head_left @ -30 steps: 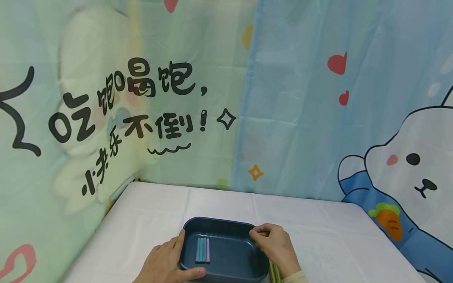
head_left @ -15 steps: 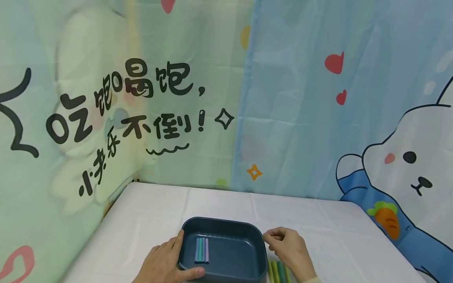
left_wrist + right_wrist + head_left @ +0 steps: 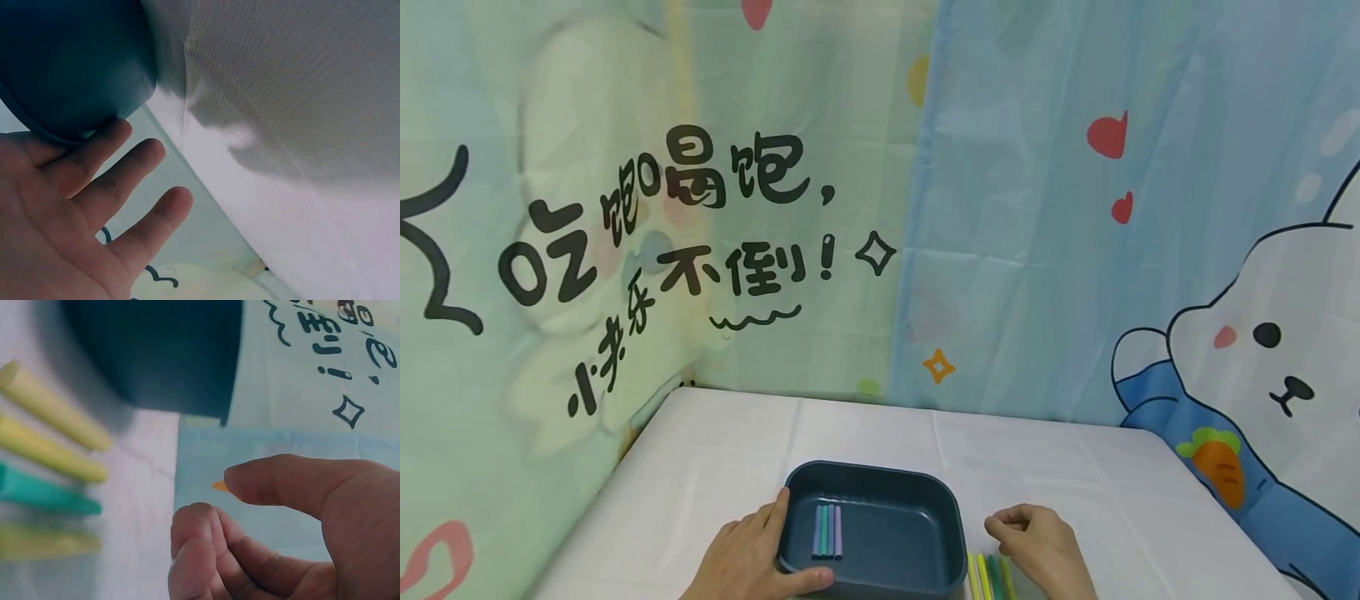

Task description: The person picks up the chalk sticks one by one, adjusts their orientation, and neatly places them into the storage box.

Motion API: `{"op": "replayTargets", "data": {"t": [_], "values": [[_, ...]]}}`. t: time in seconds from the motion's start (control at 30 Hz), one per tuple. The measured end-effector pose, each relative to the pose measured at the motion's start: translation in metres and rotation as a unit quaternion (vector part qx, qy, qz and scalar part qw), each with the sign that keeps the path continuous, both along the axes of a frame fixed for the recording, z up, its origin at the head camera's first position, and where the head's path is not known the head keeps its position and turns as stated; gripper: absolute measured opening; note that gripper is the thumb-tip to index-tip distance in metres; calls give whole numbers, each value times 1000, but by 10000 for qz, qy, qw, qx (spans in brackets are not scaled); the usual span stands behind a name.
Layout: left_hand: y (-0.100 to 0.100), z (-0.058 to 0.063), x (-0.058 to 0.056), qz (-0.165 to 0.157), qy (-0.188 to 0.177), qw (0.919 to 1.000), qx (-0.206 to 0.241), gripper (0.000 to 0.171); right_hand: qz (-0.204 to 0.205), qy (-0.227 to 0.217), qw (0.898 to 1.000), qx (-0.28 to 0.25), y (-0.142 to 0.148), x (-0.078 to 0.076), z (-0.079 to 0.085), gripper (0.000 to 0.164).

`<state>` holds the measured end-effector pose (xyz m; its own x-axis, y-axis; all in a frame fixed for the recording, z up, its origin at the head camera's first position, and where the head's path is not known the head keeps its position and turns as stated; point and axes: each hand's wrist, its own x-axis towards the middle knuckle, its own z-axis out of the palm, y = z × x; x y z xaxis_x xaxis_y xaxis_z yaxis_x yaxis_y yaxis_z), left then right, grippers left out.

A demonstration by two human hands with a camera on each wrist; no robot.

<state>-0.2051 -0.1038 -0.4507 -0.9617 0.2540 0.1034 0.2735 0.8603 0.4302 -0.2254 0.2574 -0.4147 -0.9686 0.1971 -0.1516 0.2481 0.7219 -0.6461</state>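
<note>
A dark blue, rounded rectangular tray [image 3: 898,533] stands near the table's front. Inside it, at the left, several slim round sticks [image 3: 827,532] in blue, teal and purple lie side by side. My left hand [image 3: 748,546] holds the tray's left side, thumb over the near rim and index finger along the outer wall; in the left wrist view the other fingers [image 3: 128,181] spread away from it. To the right of the tray hovers my right hand [image 3: 1041,542], holding nothing, its thumb and fingertips apart. Yellow and green sticks [image 3: 53,450] lie beneath it, beside the tray.
A white cloth [image 3: 1112,500] covers the table. Printed curtains [image 3: 1037,208] hang along its back and left sides, with black lettering and a white cartoon animal [image 3: 1300,350] at the right.
My right hand has moved right and toward me, from the tray's far right corner to beside the loose sticks, uncovering more of them. The left hand and the tray have stayed put.
</note>
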Motion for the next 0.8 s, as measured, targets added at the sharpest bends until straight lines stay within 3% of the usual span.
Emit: {"op": "replayTargets", "data": {"t": [0.33,0.53,0.8], "values": [[2,-1,-1,85,-130,9999,66,122,-226,-490,9985,126,19,3,-22,28],[1,-1,0,69,-15,10000,46,122,-252,-787,9963,219,20,2,-31,28],[1,-2,0,77,-114,9999,62,122,-176,-803,9963,248,21,2,-37,21]]}}
